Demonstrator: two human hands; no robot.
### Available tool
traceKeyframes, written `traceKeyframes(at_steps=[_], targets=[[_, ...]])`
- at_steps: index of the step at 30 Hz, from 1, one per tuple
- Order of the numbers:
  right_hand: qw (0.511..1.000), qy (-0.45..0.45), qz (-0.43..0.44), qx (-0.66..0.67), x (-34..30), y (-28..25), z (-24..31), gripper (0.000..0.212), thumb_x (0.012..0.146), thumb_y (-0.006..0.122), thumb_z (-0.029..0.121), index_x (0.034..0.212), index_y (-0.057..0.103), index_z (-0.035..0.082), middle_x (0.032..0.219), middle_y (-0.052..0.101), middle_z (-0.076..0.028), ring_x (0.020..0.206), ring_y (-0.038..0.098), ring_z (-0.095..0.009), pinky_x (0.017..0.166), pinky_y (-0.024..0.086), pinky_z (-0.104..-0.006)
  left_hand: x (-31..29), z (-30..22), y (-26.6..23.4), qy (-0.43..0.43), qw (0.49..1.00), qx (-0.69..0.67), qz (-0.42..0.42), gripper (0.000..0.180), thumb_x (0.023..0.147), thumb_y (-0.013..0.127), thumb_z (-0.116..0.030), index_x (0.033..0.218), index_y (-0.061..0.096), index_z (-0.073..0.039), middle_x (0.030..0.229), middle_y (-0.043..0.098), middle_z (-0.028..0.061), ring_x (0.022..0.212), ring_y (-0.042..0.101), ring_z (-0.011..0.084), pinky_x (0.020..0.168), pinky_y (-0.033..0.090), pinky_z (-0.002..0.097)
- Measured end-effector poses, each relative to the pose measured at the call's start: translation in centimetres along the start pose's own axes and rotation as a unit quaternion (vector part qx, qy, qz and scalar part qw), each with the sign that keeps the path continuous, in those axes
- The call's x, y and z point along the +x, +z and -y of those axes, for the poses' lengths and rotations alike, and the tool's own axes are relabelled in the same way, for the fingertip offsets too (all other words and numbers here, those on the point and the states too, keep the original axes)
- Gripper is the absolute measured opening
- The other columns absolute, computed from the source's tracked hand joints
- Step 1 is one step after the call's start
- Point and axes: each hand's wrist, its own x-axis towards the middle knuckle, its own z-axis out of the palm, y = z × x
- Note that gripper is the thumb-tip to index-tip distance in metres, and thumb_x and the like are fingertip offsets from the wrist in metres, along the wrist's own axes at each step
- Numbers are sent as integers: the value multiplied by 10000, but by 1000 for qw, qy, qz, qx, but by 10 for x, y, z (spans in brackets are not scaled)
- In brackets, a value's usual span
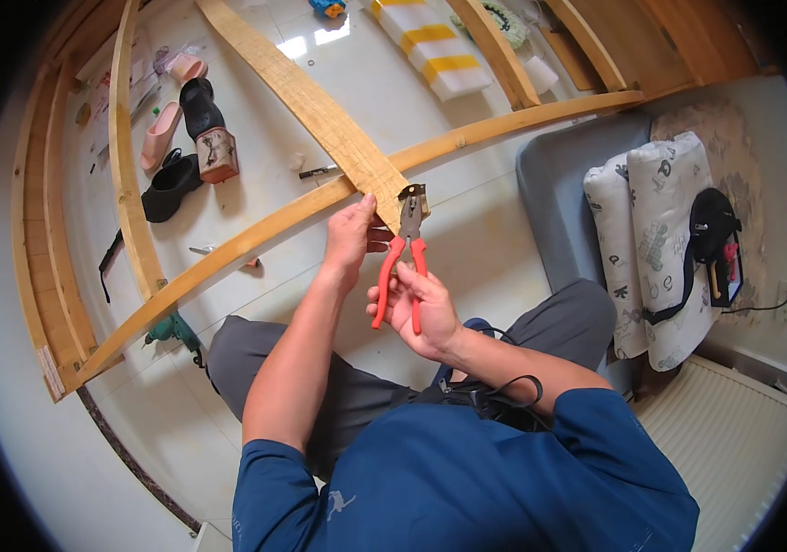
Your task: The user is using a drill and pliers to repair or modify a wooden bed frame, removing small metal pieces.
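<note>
In my right hand (pixel 423 311) are pliers (pixel 411 230) with red handles, the handles spread somewhat apart. Their grey jaws reach a small dark metal bracket (pixel 420 193) at the near end of a wide wooden slat (pixel 320 115). Whether the jaws bite on the bracket I cannot tell. My left hand (pixel 353 237) grips that slat end from its left edge, thumb on top and the other fingers partly hidden beneath. The slat lies across a long wooden rail (pixel 255 236) of a frame.
More slats (pixel 123 147) span the frame. Inside it on the floor lie dark clogs (pixel 173 187), pink slippers (pixel 162 135), a black marker (pixel 318 172) and a foam-wrapped package (pixel 435 51). A green power tool (pixel 173 329) sits by my left knee. At right, rolled fabric (pixel 665 239) rests on a grey bin (pixel 550 202).
</note>
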Motion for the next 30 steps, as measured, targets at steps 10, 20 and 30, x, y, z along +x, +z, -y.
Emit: traceKeyframes(at_steps=[10, 20, 30], targets=[[991, 76, -7, 106, 15, 34, -14, 215, 1093, 554, 276, 1153, 596, 73, 991, 643, -91, 924, 644, -241, 891, 545, -426, 8, 7, -14, 6, 999, -12, 32, 502, 1098, 574, -486, 1134, 716, -6, 999, 767, 132, 713, 683, 138, 615, 565, 277], [988, 115, -2, 103, 10, 27, 0, 275, 1039, 570, 348, 1072, 607, 78, 931, 623, -79, 866, 618, -238, 855, 529, -418, 10, -54, -25, 362, 758, 501, -210, 275, 992, 702, -249, 1192, 707, -61, 1211, 725, 163, 1065, 707, 295, 912, 537, 446], [987, 132, 10, 89, 13, 18, -5, 454, 1073, 555, 571, 1024, 624, 125, 814, 531, -8, 710, 503, -162, 719, 439, -359, 107, -94, 13, 215, 605, 760, -104, 605, 1039, 411, -486, 1545, 556, -188, 1729, 322, 143, 1632, 160, 396, 1285, 115, 674]])
